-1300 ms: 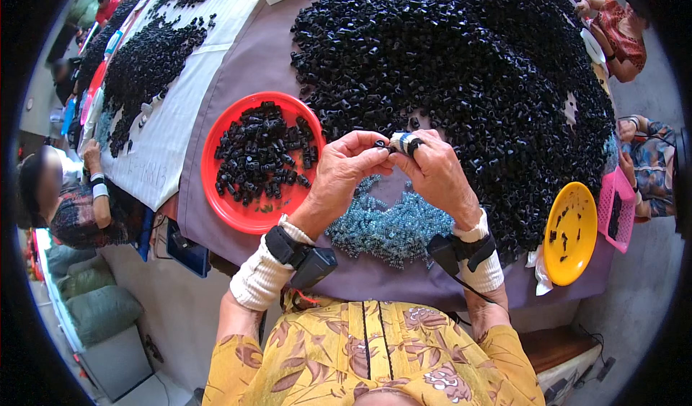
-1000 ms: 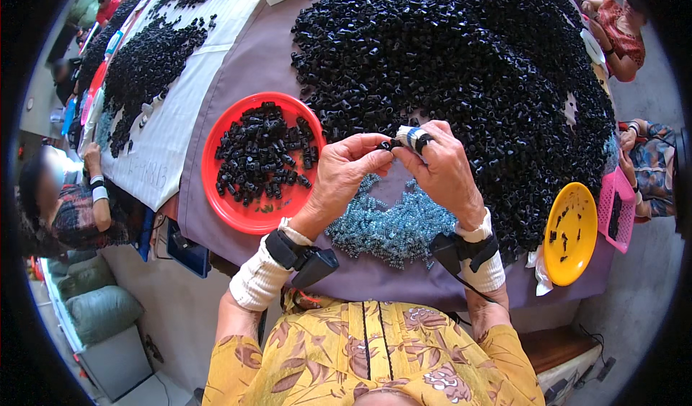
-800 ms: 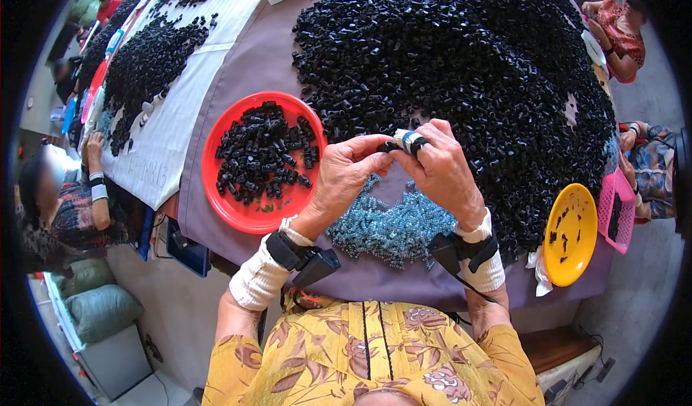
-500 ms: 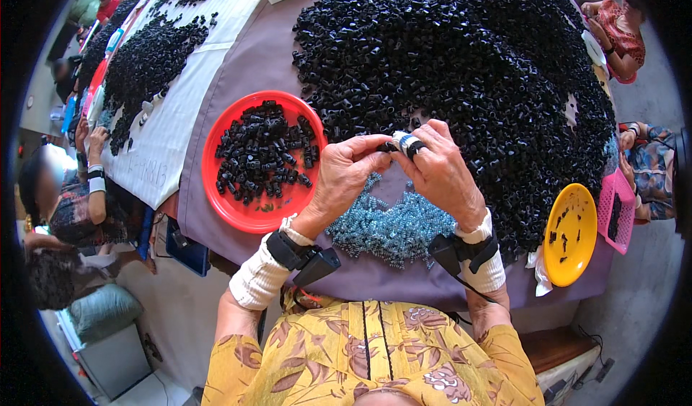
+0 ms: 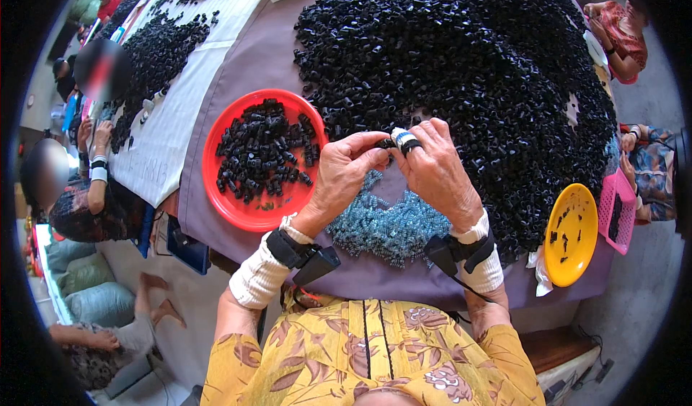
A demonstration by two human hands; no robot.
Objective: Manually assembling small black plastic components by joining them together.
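Note:
My left hand [image 5: 336, 177] and my right hand [image 5: 438, 170] meet above the table, fingertips pinched together on one small black plastic part [image 5: 384, 144]. Tape and a dark band wrap a finger of my right hand. Just below my hands spreads a heap of small pale-blue springs [image 5: 389, 226]. Beyond them lies a huge pile of loose black tube-shaped parts [image 5: 440, 60]. Left of my left hand, a round red tray [image 5: 210, 183] holds a mound of black parts [image 5: 261, 146]. My fingers partly cover the part they pinch.
At the right edge stand a yellow plate [image 5: 573, 255] with a few black pieces and a pink basket [image 5: 618, 204]. A second table [image 5: 169, 132] on the left bears more black piles. People work at both sides. Another person's bare leg [image 5: 160, 312] shows at lower left.
My hands stay pinched together in nearly the same place, with only a slight shift of the fingers. At the left, a person in the background has moved toward the lower edge.

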